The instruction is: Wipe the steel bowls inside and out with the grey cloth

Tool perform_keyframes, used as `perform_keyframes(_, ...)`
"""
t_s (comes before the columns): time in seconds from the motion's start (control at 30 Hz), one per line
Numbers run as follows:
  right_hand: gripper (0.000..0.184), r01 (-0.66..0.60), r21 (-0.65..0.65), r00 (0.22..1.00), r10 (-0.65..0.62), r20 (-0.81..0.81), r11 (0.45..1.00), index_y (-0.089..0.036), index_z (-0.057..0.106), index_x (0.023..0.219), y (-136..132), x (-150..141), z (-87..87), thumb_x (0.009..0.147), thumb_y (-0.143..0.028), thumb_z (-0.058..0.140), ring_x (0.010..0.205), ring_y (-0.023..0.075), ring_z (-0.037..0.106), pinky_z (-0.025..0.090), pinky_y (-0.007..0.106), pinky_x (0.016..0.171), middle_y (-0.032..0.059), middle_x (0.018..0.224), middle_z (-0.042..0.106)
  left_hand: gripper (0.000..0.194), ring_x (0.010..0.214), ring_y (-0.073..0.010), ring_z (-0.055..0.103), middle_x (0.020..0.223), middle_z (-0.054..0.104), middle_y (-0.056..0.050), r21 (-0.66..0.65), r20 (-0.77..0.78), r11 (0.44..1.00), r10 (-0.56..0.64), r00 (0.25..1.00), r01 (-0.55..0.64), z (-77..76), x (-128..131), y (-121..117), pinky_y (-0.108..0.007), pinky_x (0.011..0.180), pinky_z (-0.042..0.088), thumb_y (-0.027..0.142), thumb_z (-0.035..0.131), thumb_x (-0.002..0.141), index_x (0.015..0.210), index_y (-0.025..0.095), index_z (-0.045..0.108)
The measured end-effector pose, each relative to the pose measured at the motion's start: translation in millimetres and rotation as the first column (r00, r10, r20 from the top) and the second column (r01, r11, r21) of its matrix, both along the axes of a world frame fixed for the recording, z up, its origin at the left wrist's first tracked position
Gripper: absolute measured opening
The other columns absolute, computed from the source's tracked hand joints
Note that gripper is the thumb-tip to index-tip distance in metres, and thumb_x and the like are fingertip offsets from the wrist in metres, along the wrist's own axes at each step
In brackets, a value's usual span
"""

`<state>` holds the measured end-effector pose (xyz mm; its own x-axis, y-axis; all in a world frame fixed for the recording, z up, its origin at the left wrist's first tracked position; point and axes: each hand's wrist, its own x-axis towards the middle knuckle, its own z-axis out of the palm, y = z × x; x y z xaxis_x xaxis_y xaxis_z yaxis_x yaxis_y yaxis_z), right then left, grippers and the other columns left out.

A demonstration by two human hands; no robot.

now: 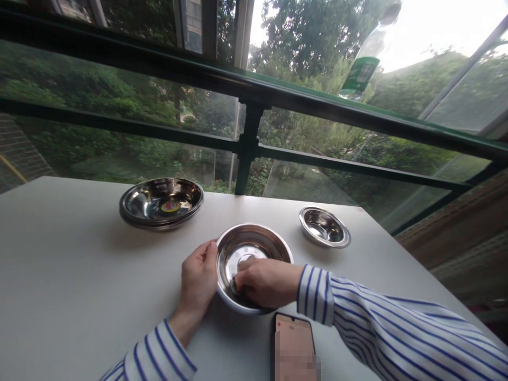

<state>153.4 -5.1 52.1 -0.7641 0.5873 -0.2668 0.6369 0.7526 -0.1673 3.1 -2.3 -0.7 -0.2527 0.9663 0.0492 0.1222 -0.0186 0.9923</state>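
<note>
Left fingers clasping bowl, right fingers curled

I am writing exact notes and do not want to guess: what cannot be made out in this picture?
Head view:
Right hand: its fingertips, and whatever they may hold, hidden by the hand itself.
Left hand: some fingertips, hidden by the held bowl.
Phone: lower end, cut off by the bottom edge; screen, partly pixelated.
Stacked bowls: insides of the lower ones, hidden by the top one.
Bottle label: print, blurred.
</note>
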Motion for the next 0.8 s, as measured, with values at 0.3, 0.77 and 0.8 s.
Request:
perform_keyframes(0.3,0.018,0.132,0.233,0.971,-0.173,0.166,0.964,-0.008,0.063,0.09,16.4,21.7,2.2,0.082,-0.008,0.047,0.083,0.0259,0.059,0.047,0.035,0.067,0.0166,0.092,0.063,0.032,0.07,-0.0209,0.061,0.067,0.069,-0.003,0.03,-0.029,1.0,0.009,1.0,-0.008,1.7,2.5,1.6,-0.027,0.063,0.045,0.038,0.052,0.077,0.086,0.014,0.071)
perform_keyframes(0.77,0.019,0.271,0.039,0.94,-0.256,-0.226,0.962,-0.012,0.055,0.1,16.7,-26.6,-20.4,0.086,-0.014,0.041,0.087,0.0177,0.055,0.043,0.029,0.078,0.0104,0.096,0.06,0.031,0.082,-0.0227,0.064,0.086,0.072,-0.008,0.058,-0.002,0.994,0.092,0.996,-0.092,-1.2,4.7,1.3,-0.029,0.074,0.047,0.036,0.048,0.078,0.086,0.014,0.068)
perform_keyframes(0.8,0.019,0.253,-0.017,0.94,-0.25,-0.234,0.967,-0.013,0.056,0.099,13.6,-24.6,-18.1,0.084,-0.014,0.043,0.084,0.0167,0.056,0.043,0.027,0.075,0.0088,0.094,0.061,0.031,0.079,-0.0223,0.063,0.084,0.072,-0.007,0.059,0.0,0.994,0.091,0.996,-0.091,-0.7,4.3,0.9,-0.029,0.072,0.047,0.037,0.048,0.078,0.085,0.014,0.068)
